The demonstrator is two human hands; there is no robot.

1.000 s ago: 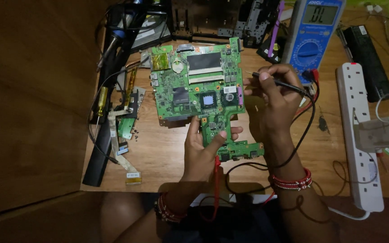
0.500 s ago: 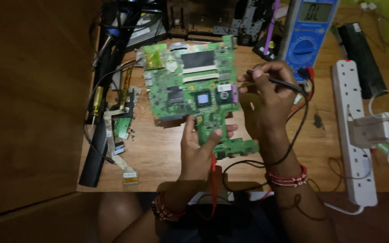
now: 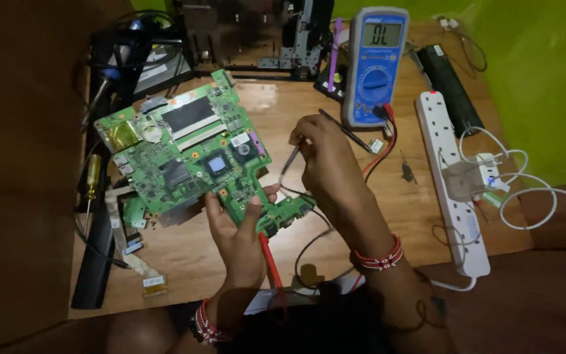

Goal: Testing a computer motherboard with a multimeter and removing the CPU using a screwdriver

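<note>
Gripping circuit board (image 3: 194,160) left hand (image 3: 237,229), black probe (image 3: 345,131) right hand (image 3: 325,160)

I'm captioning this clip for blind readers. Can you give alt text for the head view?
A person's left hand grips a green circuit board over a wooden table, while the right hand holds a black probe. A blue multimeter stands behind.

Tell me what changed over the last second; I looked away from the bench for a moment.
The circuit board has turned: its top edge swung left, so it now lies slanted. The left hand still grips its lower edge, with the red probe alongside. The right hand still holds the black probe, lifted off the board. The meter and power strip stayed put.
</note>
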